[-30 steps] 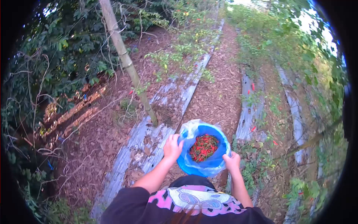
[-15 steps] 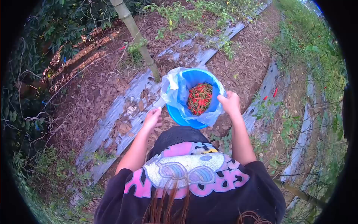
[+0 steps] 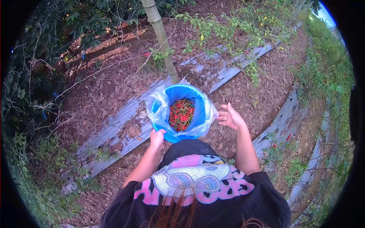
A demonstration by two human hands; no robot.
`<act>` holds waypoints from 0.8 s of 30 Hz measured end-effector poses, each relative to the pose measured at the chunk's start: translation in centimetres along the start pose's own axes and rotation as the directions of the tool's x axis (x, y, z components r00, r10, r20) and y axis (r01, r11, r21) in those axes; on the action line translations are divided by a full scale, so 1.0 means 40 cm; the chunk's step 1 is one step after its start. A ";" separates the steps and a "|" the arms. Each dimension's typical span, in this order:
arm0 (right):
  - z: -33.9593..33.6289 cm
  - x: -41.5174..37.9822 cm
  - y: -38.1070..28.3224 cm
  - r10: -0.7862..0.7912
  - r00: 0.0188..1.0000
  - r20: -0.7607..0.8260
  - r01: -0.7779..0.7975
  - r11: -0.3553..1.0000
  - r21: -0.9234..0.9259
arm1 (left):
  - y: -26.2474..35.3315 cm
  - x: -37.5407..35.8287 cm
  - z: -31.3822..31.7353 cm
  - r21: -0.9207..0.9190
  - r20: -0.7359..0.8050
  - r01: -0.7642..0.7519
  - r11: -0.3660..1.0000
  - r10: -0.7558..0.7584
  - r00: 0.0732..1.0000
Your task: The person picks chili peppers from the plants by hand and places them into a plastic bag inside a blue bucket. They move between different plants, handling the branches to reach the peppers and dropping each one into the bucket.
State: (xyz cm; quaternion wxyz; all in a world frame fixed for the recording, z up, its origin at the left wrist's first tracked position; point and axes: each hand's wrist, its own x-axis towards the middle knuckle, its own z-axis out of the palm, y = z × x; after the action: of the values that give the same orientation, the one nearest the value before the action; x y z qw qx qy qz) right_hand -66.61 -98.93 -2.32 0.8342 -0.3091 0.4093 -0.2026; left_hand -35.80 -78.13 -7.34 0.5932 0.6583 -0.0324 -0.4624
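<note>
A blue bucket (image 3: 184, 89) lined with a clear plastic bag (image 3: 159, 99) is in front of me, its mouth tilted up toward the camera. Red and green chili peppers (image 3: 181, 114) lie in a heap inside. My left hand (image 3: 157, 138) is closed on the bucket's near left rim, thumb on top. To the right of the bucket, my right hand (image 3: 231, 117) has its fingers spread, close to the liner's loose edge. It does not appear to grip anything.
A bamboo pole (image 3: 161, 36) stands just beyond the bucket. Strips of grey plastic sheeting (image 3: 224, 80) run across ground covered in dry leaves. Leafy pepper plants (image 3: 228, 28) grow at the upper right, with more green growth (image 3: 296, 171) along the right side.
The bucket has moved left and slightly nearer in view. My left hand has taken hold of its rim, and my right hand has let go of the right side and opened.
</note>
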 end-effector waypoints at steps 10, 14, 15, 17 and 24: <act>-0.137 0.256 0.685 0.228 0.864 -0.449 -0.504 0.382 -0.775 | -0.114 -0.063 -0.402 -0.021 -0.496 0.168 0.985 -0.157 0.854; -0.062 0.378 0.717 0.304 0.930 -0.204 -0.329 0.447 -0.832 | -0.080 -0.162 -0.444 -0.072 -0.710 0.274 0.959 -0.243 0.662; -0.053 0.400 0.734 0.320 0.936 -0.149 -0.288 0.450 -0.845 | -0.104 -0.180 -0.479 -0.109 -0.732 0.277 0.955 -0.266 0.627; -0.039 0.436 0.760 0.351 0.933 -0.075 -0.219 0.390 -0.895 | -0.123 -0.217 -0.513 -0.138 -0.752 0.267 0.954 -0.277 0.598; -0.001 0.531 0.745 0.515 0.833 0.200 0.206 0.047 -0.977 | -0.172 -0.279 -0.559 -0.331 -0.759 0.276 0.902 -0.428 0.490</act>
State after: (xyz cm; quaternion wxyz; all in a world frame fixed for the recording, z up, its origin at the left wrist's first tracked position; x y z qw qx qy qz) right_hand -51.73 -89.86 -34.50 0.4830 -0.7826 0.2282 0.3196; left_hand -31.16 -52.73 -9.48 0.4842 0.7367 0.4189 -0.2177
